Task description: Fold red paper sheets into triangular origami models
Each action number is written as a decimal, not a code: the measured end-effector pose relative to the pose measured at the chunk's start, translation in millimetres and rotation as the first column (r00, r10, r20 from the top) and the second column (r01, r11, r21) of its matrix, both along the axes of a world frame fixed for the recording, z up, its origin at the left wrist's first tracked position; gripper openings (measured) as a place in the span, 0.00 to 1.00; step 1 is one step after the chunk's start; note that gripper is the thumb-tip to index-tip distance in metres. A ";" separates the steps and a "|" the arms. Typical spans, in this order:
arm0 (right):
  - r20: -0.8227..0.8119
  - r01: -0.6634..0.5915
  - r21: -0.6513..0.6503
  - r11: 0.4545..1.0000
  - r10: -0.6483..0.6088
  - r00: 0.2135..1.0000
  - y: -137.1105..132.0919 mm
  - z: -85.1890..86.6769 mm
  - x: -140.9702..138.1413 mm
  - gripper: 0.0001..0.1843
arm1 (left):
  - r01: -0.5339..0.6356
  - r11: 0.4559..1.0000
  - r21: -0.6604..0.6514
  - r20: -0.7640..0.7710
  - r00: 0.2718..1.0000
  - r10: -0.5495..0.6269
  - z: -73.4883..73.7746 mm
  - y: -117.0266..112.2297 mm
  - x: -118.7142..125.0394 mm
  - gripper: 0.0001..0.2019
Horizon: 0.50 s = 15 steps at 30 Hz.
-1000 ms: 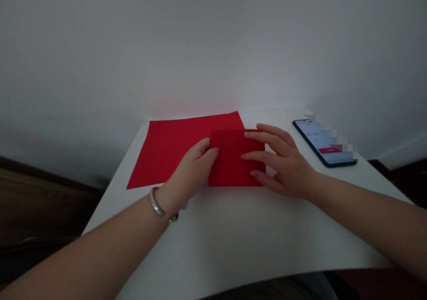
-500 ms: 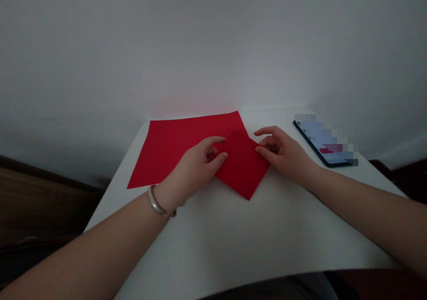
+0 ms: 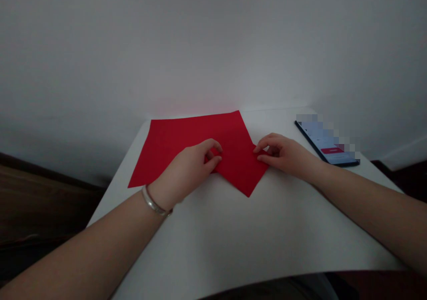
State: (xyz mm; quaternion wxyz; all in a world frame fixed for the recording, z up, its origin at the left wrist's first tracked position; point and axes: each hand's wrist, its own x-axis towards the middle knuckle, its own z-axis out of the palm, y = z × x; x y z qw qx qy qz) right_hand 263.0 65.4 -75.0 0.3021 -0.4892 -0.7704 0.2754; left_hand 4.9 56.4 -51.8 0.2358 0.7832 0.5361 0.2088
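A small piece of red paper [image 3: 243, 175], one corner pointing towards me, lies partly over a larger red sheet [image 3: 176, 135]. Where the two overlap, the same red makes their borders hard to tell apart. At the small paper's left corner, my left hand [image 3: 198, 160] is curled with thumb and index finger closed on its edge; a silver bangle circles that wrist. My right hand [image 3: 282, 153] pinches the right corner between thumb and fingers.
Both papers are on a white table [image 3: 233, 238] that stands against a pale wall [image 3: 213, 46]. To the right of my right hand lies a phone [image 3: 327, 144] with its screen lit and partly pixelated. Brown wooden furniture [image 3: 43, 198] is at the left.
The small paper's raised far corner has come down and no longer stands out against the larger sheet. My right fingertips have lowered onto its right corner; my left hand has shifted slightly left.
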 end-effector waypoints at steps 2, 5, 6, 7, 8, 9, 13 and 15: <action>-0.019 0.022 -0.043 0.999 -0.023 1.000 0.5 -1.6 1.5 0.06 | 0.014 1.000 0.001 0.005 1.000 -0.014 -0.3 0.5 -0.1 0.10; -0.054 0.069 -0.143 0.987 -0.077 0.996 1.3 -2.7 3.4 0.07 | 0.095 0.995 -0.009 0.037 0.995 -0.095 -1.1 2.0 -0.7 0.18; -0.061 0.075 -0.172 0.982 -0.086 0.994 1.6 -2.6 3.8 0.07 | 0.133 0.991 0.004 0.038 0.990 -0.133 -1.4 2.4 -1.2 0.20; -0.068 0.073 -0.195 0.978 -0.088 0.994 2.1 -2.3 3.9 0.08 | 0.170 0.985 0.026 0.025 0.985 -0.171 -1.5 2.6 -1.8 0.22; -0.075 0.064 -0.213 0.975 -0.082 0.994 2.6 -2.0 3.8 0.08 | 0.204 0.977 0.058 -0.003 0.979 -0.205 -1.5 2.7 -2.3 0.23; -0.083 0.052 -0.227 0.973 -0.073 0.994 3.2 -1.7 3.7 0.08 | 0.231 0.968 0.096 -0.046 0.973 -0.228 -1.4 2.6 -2.8 0.22; -0.096 0.007 -0.235 0.972 -0.031 0.995 6.5 -2.0 3.8 0.08 | 0.317 0.925 0.211 -0.276 0.927 -0.254 -0.4 1.9 -2.7 0.17; -0.072 -0.005 -0.207 0.978 -0.010 0.997 7.8 -3.0 5.0 0.08 | 0.366 0.893 0.262 -0.371 0.892 -0.257 0.1 1.4 -1.7 0.14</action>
